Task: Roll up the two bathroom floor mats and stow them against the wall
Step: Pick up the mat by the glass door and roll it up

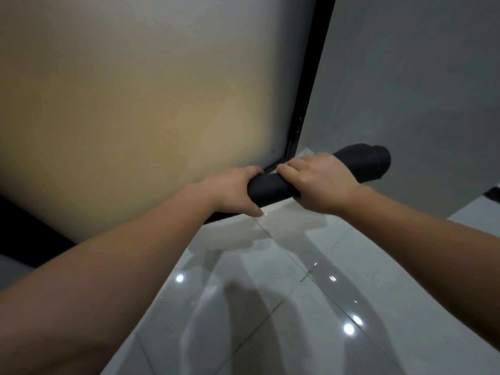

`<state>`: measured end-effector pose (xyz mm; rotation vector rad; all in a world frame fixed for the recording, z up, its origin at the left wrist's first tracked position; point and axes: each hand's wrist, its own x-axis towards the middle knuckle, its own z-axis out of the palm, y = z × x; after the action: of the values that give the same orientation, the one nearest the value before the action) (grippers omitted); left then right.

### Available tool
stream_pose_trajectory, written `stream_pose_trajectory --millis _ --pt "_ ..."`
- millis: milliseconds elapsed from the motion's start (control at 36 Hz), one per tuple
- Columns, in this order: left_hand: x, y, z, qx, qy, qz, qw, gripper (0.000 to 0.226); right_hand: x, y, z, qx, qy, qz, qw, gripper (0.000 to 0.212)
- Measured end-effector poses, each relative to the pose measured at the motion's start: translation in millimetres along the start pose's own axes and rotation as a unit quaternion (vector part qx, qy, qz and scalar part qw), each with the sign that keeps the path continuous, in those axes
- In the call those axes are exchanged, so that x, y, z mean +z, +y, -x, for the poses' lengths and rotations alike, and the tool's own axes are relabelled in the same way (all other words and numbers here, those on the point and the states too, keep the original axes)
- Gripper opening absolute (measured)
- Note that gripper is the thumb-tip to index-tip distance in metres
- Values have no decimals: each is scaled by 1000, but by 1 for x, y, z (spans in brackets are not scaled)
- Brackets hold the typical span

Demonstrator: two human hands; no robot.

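1. Head view: two bare forearms reach forward from the bottom corners toward the foot of a frosted glass door [135,104] with a black frame [311,85]
2. A dark rolled mat [359,165] lies crosswise, held low at the door's base, its right end pointing toward a grey wall [419,77]
3. The left hand [235,190] grips the roll's left end, fingers curled over the top and thumb underneath
4. The right hand [322,180] wraps around the roll just beside the left hand, knuckles up, so both hands are closed on the mat
5. Whether the roll touches the floor cannot be told
6. Below, a glossy white tiled floor [270,307] shows arm shadows and bright light spots
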<state>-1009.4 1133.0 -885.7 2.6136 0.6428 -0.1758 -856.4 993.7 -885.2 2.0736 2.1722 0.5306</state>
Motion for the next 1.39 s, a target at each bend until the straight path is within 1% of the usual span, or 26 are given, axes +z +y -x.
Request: stream_pose_trajectory --millis 56,111,167,222,278,333,361,417,444,472,528,583,639,694,750,806,889,944,1000,1028,1083,1167,1222,1278,1333,1389 --pt "1 1 0 -8 -5 12 1000 59 2 -2 1 -1 13 8 1000 31" --pt "5 2 0 -8 26 -2 1000 52 3 -2 1 2 16 17 1000 37" --pt "11 1 0 4 80 -59 995 49 2 0 -1 16 -15 15 1000 49" --pt "17 0 2 24 142 -144 979 47 1 1 -4 52 -72 -35 995 58" --pt "22 0 6 55 197 -210 956 43 -6 1 -9 107 -150 -136 973 61" --pt "27 0 9 97 235 -255 933 42 -12 3 -13 143 -231 -223 936 67" --pt "30 -1 9 118 254 -267 922 43 -14 3 -13 150 -257 -250 921 69" --pt "34 -2 9 147 295 -273 904 46 -16 3 -13 156 -275 -278 907 61" --pt "35 -2 9 151 302 -273 901 47 -16 2 -13 159 -272 -283 906 54" --pt "35 -1 8 145 291 -273 905 49 -16 1 -12 162 -266 -283 907 47" --pt "32 2 8 117 240 -267 926 54 -13 0 -12 170 -247 -266 916 36" --pt "28 3 7 91 193 -236 948 63 -10 -2 -9 160 -208 -206 943 31" --pt "22 4 3 61 137 -157 976 72 -4 -3 -4 110 -126 -93 982 29" --pt "13 2 -1 8 58 -41 997 79 2 -5 1 59 -49 -8 997 28" --pt "6 -2 -5 -34 -13 36 999 80 3 -8 5 32 -11 13 999 29" --pt "4 -5 -5 -45 -47 61 996 69 5 -11 6 21 7 19 1000 32" --pt "10 -7 -2 -40 -33 60 997 52 9 -15 7 16 33 34 999 32" --pt "15 -7 2 -34 10 26 999 47 11 -14 7 20 25 30 999 39" --pt "20 -5 5 -11 96 -76 992 41 11 -11 4 38 -20 -9 999 54" --pt "21 -5 6 5 142 -130 981 39 9 -9 2 58 -59 -45 996 61" --pt "24 -7 7 37 210 -198 957 38 2 -5 -3 107 -137 -136 975 66" --pt "28 -11 7 83 260 -231 934 39 -4 0 -7 135 -200 -232 942 65" --pt "32 -15 6 102 281 -245 922 40 -5 4 -8 143 -222 -265 927 68" --pt "36 -20 5 111 304 -259 910 41 -7 6 -8 155 -242 -293 912 65" --pt "37 -23 5 112 314 -262 906 42 -7 5 -7 163 -239 -293 911 54" --pt "34 -21 5 94 276 -256 922 44 -6 1 -4 165 -214 -270 924 40"
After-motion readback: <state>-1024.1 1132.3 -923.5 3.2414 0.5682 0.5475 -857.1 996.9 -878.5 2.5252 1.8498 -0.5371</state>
